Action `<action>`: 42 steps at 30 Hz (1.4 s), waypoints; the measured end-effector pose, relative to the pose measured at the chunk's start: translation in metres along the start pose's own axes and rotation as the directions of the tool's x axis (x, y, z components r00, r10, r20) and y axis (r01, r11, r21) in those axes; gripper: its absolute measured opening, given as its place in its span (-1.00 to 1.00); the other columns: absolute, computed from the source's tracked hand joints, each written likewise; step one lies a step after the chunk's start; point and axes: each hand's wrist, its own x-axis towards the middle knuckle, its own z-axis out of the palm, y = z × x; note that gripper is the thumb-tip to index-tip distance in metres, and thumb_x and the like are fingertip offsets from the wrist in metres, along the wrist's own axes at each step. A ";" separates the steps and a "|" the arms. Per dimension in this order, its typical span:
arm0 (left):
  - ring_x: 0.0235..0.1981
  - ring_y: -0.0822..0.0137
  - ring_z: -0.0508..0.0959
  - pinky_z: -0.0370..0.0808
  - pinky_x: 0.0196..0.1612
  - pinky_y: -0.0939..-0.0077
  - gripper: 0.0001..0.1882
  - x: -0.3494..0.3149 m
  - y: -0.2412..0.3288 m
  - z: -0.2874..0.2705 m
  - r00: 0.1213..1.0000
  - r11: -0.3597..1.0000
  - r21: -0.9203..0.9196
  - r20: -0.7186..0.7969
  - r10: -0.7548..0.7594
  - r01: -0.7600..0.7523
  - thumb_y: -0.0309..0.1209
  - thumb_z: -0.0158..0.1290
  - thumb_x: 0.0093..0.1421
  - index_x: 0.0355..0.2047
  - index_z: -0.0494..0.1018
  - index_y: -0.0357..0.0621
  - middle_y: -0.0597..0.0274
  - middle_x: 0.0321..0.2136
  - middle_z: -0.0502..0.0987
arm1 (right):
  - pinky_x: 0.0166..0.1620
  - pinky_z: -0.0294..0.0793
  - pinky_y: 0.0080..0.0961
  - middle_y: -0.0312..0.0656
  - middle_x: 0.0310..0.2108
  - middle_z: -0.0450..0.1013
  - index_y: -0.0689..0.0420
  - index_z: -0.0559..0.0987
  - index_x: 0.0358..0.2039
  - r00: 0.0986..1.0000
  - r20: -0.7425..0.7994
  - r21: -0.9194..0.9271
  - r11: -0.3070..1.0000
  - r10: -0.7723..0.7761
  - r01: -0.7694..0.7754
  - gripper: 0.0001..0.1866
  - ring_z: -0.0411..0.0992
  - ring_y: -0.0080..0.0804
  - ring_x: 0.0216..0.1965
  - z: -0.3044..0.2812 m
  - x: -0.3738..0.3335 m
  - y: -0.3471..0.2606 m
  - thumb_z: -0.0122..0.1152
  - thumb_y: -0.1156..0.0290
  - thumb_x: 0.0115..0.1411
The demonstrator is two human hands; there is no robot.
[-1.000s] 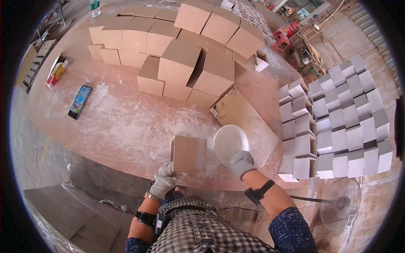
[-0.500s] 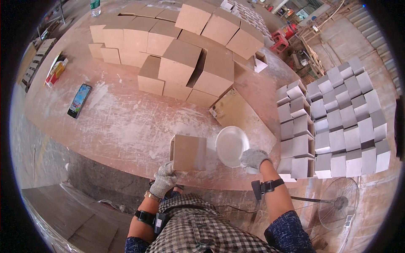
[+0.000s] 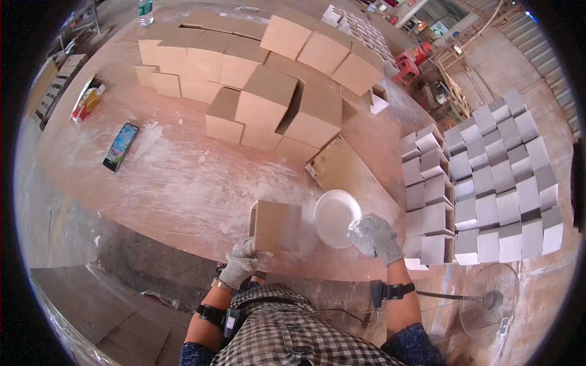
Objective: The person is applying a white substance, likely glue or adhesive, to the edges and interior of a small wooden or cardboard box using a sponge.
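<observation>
A brown cardboard-coloured box (image 3: 278, 226) with an open left end stands near the table's front edge. At its lower left corner, my left hand (image 3: 242, 265), in a grey knit glove, is closed on the box. A round white bowl (image 3: 336, 210) with whitish contents sits just right of the box. Over the bowl's right rim is my gloved right hand (image 3: 377, 239), its fingers drawn together and whitened at the tips. What those fingers hold, if anything, cannot be made out.
Stacked brown boxes (image 3: 262, 100) fill the table's far side, beside a tan board (image 3: 354, 171). A phone (image 3: 120, 146), a red-yellow packet (image 3: 89, 104) and a bottle (image 3: 145, 12) lie or stand leftward. White-grey boxes (image 3: 488, 177) are stacked right, above a fan (image 3: 488, 299).
My right hand has turned at the bowl's rim, its fingers now pointing left over the bowl. My left hand stays at the box corner. The whole view has shifted slightly.
</observation>
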 end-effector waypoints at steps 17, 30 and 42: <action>-0.11 -0.05 0.48 0.43 -0.08 0.18 -0.68 -0.003 -0.017 0.016 0.988 0.945 -0.287 0.053 -0.147 0.156 -0.38 0.17 0.05 -0.14 0.49 -0.04 0.03 -0.17 0.52 | -0.50 0.32 -0.25 -0.03 -0.31 0.34 0.09 0.48 -0.43 0.985 -0.129 -0.628 0.778 -0.114 0.008 -0.85 0.36 -0.17 -0.45 0.018 0.154 -0.159 0.10 0.38 -0.07; -0.01 -0.05 0.43 0.39 0.03 0.20 -0.45 -0.011 -0.048 0.029 0.999 0.994 0.093 -0.019 -0.049 0.051 -0.49 0.11 -0.15 -0.03 0.42 -0.07 0.00 -0.08 0.47 | -0.47 0.41 -0.18 -0.17 -0.39 0.40 0.07 0.50 -0.45 0.942 0.250 -0.310 0.941 0.222 -0.140 -0.88 0.43 -0.15 -0.48 0.006 0.171 -0.185 0.10 0.39 -0.06; -0.05 -0.01 0.46 0.40 0.01 0.23 -0.57 -0.013 -0.054 0.028 0.997 0.981 0.176 0.002 -0.078 0.076 -0.31 0.14 -0.04 -0.12 0.48 -0.13 0.01 -0.11 0.50 | -0.41 0.31 -0.13 -0.18 -0.42 0.33 0.09 0.44 -0.46 0.980 -0.024 -0.704 0.700 -0.196 0.123 -0.87 0.36 -0.24 -0.37 0.035 0.161 -0.202 0.08 0.34 -0.04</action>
